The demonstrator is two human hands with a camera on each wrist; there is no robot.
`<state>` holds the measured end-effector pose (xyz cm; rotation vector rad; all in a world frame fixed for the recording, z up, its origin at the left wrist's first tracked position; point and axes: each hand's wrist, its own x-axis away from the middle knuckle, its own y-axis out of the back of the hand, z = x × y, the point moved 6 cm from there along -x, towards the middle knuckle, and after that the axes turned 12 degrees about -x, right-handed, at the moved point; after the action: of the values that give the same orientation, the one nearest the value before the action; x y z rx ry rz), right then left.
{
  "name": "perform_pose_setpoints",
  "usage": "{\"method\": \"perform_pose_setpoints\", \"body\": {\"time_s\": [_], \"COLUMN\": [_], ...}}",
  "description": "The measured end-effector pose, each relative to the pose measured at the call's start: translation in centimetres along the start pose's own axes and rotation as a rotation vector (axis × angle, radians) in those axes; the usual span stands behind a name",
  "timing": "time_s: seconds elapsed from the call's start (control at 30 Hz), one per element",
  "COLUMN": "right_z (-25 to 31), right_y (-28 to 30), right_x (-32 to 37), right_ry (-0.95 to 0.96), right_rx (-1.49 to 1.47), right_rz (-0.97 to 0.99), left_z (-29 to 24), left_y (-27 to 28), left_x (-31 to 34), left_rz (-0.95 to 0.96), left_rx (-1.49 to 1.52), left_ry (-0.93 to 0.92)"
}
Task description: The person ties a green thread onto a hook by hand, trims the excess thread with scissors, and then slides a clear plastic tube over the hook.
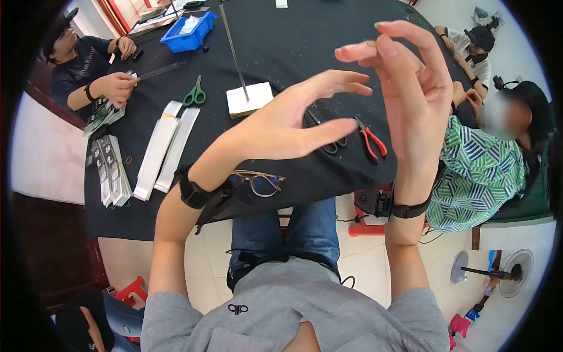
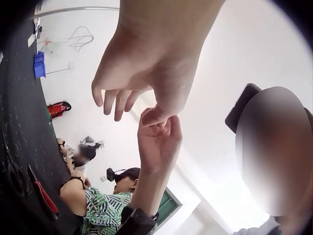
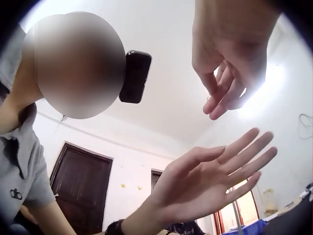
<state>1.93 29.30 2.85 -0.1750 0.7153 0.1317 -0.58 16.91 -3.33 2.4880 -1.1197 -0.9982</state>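
Seemingly, you're at a mid-air step over the surface [image 1: 299, 35], left hand [image 1: 281, 126] spread wide, right hand [image 1: 413, 94] with fingers narrowed, any hold unclear; the next move likely calls for steadiness.

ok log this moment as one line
left hand: raised, fingers extended, nothing held | right hand: raised, grip unclear | black tablecloth: red-handled pliers, glasses, white block

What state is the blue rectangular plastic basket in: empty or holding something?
Not empty: the head view shows white material inside the basket; what it is, I cannot tell.
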Motion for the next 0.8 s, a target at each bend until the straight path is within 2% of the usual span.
{"method": "perform_pose_setpoints", "body": {"time_s": [0.1,0.17,0.2,0.23,0.3,0.33,0.37,0.47,0.6,0.8], "right_z": [0.6,1.4,1.4,1.5,1.3,1.1,0.8,-1.2,-4.0,-5.9], "right_y": [0.4,1.6,2.5,3.3,5.4,5.8,6.2,6.9,5.6,3.5], "right_x": [0.2,0.6,0.8,1.2,2.3,2.9,3.6,6.0,9.2,12.0], "right_ry": [0.062,0.137,0.150,0.151,0.107,0.093,0.090,-0.010,-0.160,-0.288], "right_rx": [0.018,0.032,0.040,0.042,0.063,0.086,0.088,-0.053,-0.245,-0.271], "right_rz": [-0.011,-0.033,-0.045,-0.056,-0.172,-0.186,-0.192,-0.297,-0.362,-0.387], "left_z": [-1.6,-1.6,-2.1,-2.6,-3.1,-3.5,-3.6,-4.3,-4.7,-4.5], "left_y": [-0.9,-1.3,-1.0,-0.8,0.6,1.0,1.4,2.3,1.9,2.1], "left_x": [-0.7,-0.8,-0.9,-0.7,0.1,0.5,0.7,1.5,2.7,4.5], "left_rz": [0.018,0.098,-0.032,-0.021,0.038,0.004,-0.026,-0.091,-0.130,-0.193], "left_rx": [-0.040,0.137,0.069,0.071,-0.079,-0.117,-0.104,-0.089,0.074,0.084], "left_ry": [-0.057,0.154,0.093,0.093,0.246,0.260,0.223,0.289,0.360,0.490]}}
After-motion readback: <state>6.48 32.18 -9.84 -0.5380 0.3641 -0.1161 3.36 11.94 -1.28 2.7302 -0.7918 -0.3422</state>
